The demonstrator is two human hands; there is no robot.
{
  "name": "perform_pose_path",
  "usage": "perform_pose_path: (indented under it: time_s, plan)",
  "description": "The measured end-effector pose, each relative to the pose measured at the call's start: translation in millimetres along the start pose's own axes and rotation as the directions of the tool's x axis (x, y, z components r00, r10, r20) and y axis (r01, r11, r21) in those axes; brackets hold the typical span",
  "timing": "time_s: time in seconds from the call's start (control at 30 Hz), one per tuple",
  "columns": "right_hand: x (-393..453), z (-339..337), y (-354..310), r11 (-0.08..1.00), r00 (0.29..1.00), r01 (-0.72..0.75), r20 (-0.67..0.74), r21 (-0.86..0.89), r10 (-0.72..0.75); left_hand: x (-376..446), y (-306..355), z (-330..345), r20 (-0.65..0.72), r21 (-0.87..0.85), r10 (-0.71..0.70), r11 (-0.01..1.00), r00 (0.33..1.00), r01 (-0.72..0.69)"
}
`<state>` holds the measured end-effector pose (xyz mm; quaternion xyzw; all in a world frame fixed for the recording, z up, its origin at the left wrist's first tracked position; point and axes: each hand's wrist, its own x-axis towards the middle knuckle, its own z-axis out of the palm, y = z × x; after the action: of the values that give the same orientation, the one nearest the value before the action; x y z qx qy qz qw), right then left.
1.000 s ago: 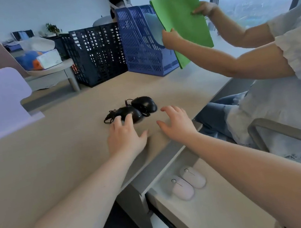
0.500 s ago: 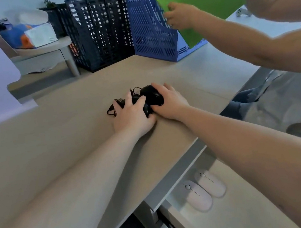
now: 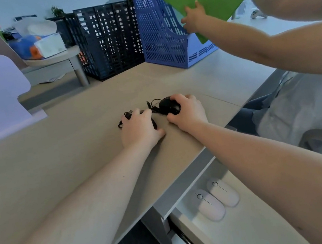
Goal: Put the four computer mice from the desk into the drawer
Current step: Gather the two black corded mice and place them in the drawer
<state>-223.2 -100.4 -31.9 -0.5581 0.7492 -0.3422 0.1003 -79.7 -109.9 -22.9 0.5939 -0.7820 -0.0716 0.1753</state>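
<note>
Now that both hands have closed in from their open hover a second ago, the bench point(image 3: 80, 146) carries the last two mice near its right edge. Below that edge, the open drawer point(image 3: 225, 235) holds two white mice point(image 3: 217, 199) side by side. Left hand point(image 3: 139, 129) clenches one black wired mouse point(image 3: 153, 123), mostly hidden; right hand point(image 3: 186, 110) grasps the other black mouse point(image 3: 168, 105). Transfer appears half complete. Blue file racks point(image 3: 164, 35) line the far edge.
</note>
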Motion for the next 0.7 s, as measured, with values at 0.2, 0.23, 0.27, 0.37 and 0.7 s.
perform_pose_path:
  time_s: [0.2, 0.23, 0.27, 0.37, 0.7]
  plan:
    - [-44, -27, 8, 0.981, 0.994, -0.089, -0.047, 0.172, 0.098, -43, 13, -3, -0.038, -0.087, 0.066, 0.994, 0.997, -0.070]
    - [-54, -34, 9, 0.973, 0.992, -0.102, -0.053, 0.209, 0.116, -52, 15, -4, -0.043, -0.081, 0.086, 0.993, 0.995, -0.089]
    - [-64, -41, 11, 0.965, 0.990, -0.115, -0.057, 0.235, 0.132, -61, 17, -3, -0.041, -0.052, 0.114, 0.992, 0.993, -0.116]
    - [-99, -64, 19, 0.959, 0.987, -0.135, -0.049, 0.247, 0.152, -84, 23, -3, -0.007, 0.043, 0.150, 0.988, 0.989, -0.149]
    - [-176, -135, 55, 0.954, 0.979, -0.188, -0.031, 0.233, 0.200, -161, 84, -28, 0.106, -0.015, 0.143, 0.990, 0.984, -0.143]
